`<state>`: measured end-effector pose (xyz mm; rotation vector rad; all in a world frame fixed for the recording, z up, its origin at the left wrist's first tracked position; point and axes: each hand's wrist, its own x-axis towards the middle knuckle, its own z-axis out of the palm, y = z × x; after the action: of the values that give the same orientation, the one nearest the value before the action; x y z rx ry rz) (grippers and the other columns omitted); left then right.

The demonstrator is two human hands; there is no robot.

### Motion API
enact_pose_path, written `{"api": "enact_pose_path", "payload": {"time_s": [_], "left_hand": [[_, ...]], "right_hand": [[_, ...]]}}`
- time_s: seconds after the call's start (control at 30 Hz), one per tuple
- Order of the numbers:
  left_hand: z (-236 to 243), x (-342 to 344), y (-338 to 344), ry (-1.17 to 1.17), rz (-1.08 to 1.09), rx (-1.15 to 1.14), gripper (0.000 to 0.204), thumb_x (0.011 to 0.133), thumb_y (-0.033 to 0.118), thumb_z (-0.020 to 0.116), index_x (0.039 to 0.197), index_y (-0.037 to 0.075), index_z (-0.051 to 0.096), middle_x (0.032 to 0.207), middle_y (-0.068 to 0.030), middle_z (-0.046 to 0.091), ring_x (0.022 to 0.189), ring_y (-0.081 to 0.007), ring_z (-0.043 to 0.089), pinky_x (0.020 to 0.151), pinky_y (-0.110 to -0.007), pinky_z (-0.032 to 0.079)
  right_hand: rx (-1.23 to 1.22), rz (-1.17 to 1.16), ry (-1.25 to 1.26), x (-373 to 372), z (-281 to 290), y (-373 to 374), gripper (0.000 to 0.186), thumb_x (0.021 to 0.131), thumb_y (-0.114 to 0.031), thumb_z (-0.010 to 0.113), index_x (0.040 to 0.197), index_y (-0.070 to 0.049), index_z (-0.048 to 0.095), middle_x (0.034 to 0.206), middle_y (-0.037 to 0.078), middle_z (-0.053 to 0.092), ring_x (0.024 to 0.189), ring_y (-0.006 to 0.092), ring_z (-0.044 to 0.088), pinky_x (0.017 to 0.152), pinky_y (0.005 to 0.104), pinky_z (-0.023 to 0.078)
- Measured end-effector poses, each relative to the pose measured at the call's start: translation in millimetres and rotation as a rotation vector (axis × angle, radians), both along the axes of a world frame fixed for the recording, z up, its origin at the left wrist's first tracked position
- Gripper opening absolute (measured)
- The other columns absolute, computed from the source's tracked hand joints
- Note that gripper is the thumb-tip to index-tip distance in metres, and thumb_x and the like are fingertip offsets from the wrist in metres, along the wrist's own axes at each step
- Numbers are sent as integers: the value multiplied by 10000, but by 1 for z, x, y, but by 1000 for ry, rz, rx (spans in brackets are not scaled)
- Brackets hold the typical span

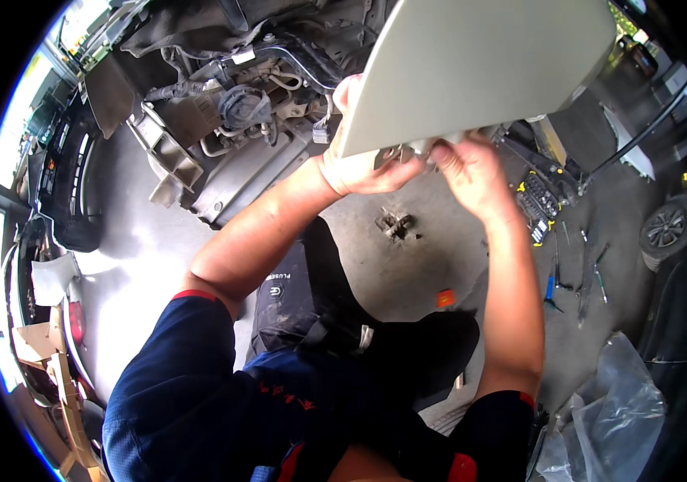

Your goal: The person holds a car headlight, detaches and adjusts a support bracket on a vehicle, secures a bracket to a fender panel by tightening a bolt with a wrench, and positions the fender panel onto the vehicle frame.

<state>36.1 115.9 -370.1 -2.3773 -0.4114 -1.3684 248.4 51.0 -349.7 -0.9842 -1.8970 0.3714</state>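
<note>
A large pale grey-beige car body panel (488, 64) is held up in front of me, its narrow corner pointing down to the left. My left hand (367, 167) is closed round its lower left edge, and part of this hand is hidden behind the panel. Just right of it, my right hand (472, 169) is closed in a pinch at the panel's lower edge. The thumb and fingers meet at a small pale part (420, 147), too covered to name. Behind the panel's left edge, a loose wiring connector (322, 131) hangs from the stripped car front (255, 88).
A black bumper (66, 177) stands at the left. On the floor at right are a tool set (538, 205), a blue-handled tool (550, 291) and several other hand tools. An orange item (445, 298) lies near my knee. Clear plastic sheeting (608, 414) and a dark car's wheel (668, 230) are farther right.
</note>
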Motion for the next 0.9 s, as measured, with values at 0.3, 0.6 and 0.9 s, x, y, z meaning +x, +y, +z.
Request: {"api": "enact_pose_path", "payload": {"time_s": [0.3,0.6,0.9], "left_hand": [[0,-8,-1,18,-253,-406,682,613,272,789,1242,57,635,1283,-185,530,1111,-388,498,986,-523,340],[3,-8,-1,-40,-228,-298,705,602,288,822,1243,67,632,1267,-168,531,1133,-378,492,985,-519,336],[7,-5,-3,-43,-262,-411,701,622,250,765,1274,55,593,1203,-153,518,1093,-354,484,968,-501,327]], "right_hand": [[-422,85,270,-26,-6,-24,458,1083,-431,522,1010,-1,660,898,20,674,856,128,623,845,304,521],[-603,156,373,-18,0,-34,436,1073,-378,588,1210,26,679,994,28,678,962,103,580,900,282,471],[-5,-71,-205,2,32,-12,319,922,-403,745,975,-88,759,954,75,688,1005,282,588,983,394,375]]}}
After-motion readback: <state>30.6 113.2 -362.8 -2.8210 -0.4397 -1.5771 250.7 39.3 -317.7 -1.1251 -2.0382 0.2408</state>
